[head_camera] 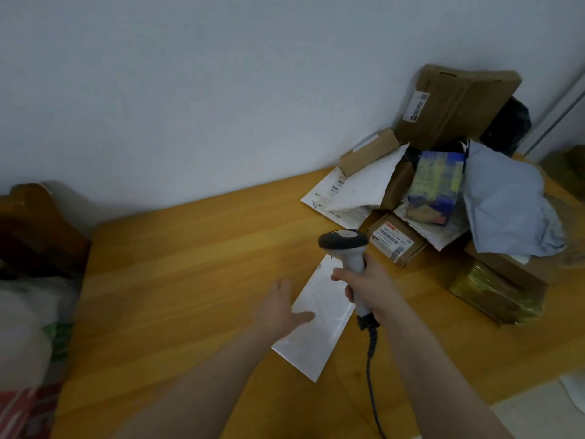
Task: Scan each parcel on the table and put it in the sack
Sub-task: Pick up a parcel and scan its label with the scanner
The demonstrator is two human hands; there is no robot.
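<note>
Flat white poly mailer (316, 315) lies on the wooden table (190, 264), left hand (281, 307) resting flat-fingered on it, right hand (368, 288) gripping a barcode scanner (348, 251) just above.

A plain pale wall (190, 90) fills the top and back of the view. At the far left a dark brown wooden piece (34, 217) with a curved top stands against the wall. It is hard to tell what it belongs to. At the far right a grey strip (560, 112) runs up at a slant beside the wall. Low on the right is pale floor (531, 416). A small white thing (574, 388) lies on it, cut off by the edge.
</note>
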